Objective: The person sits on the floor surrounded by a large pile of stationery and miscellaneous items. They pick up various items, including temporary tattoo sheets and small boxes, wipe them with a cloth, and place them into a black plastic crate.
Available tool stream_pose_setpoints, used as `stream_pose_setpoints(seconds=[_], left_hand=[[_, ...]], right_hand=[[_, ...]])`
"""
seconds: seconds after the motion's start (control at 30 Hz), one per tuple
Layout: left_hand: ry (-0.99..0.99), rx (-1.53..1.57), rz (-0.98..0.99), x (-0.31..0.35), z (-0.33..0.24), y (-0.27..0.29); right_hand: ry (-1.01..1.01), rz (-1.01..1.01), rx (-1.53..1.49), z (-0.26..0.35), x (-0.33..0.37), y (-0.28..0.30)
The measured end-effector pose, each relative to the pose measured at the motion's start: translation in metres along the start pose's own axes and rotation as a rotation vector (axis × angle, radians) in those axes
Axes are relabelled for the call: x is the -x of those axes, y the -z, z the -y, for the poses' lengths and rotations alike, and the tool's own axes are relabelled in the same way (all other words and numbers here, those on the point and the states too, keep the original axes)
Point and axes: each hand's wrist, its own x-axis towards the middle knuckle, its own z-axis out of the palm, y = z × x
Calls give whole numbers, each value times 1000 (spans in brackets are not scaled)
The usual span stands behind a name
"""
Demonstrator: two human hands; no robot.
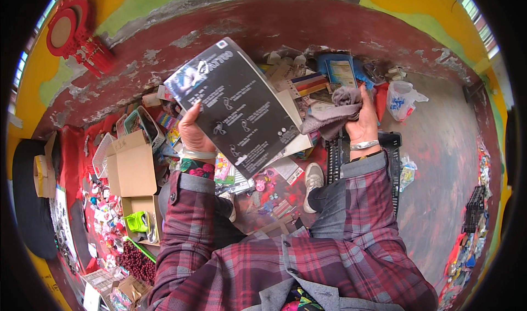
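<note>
My left hand (194, 131) grips a stack of black printed sheets (241, 116) by its left edge, holding it tilted in front of me. The top sheet carries white line drawings and lettering, and paler sheets show behind its right edge. In my right hand (364, 120) is a bunched grey-brown cloth (334, 118), its lower corner close to the right edge of the sheets. Whether cloth and sheets touch, I cannot tell. Beneath my right wrist stands a black plastic crate (391, 146), partly hidden by my sleeve.
An opened cardboard box (129, 165) stands at left beside white baskets (147, 121) and many small scattered goods. Papers and packages pile up along the red wall (263, 23). A white plastic bag (403, 99) lies at right, and my shoes (314, 180) are among loose items.
</note>
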Motion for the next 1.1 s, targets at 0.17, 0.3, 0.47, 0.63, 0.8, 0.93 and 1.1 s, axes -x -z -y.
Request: stream_pose_setpoints(seconds=[0.17, 0.3, 0.47, 0.63, 0.8, 0.93, 1.1], left_hand=[[104, -37, 4, 1, 19, 3], [189, -98, 13, -1, 38, -13], [327, -98, 9, 0, 54, -1], [355, -174, -119, 1, 58, 7], [344, -168, -131, 0, 56, 10], [368, -143, -66, 5, 53, -7], [369, -143, -48, 5, 52, 4]], right_hand=[[111, 83, -215, -4, 9, -31], [195, 295, -191, -4, 26, -63], [107, 473, -131, -14, 42, -84], [1014, 340, 1058, -20, 43, -96], [920, 342, 1095, 1, 44, -85], [771, 298, 849, 19, 56, -90], [1334, 228, 1371, 31, 62, -98]])
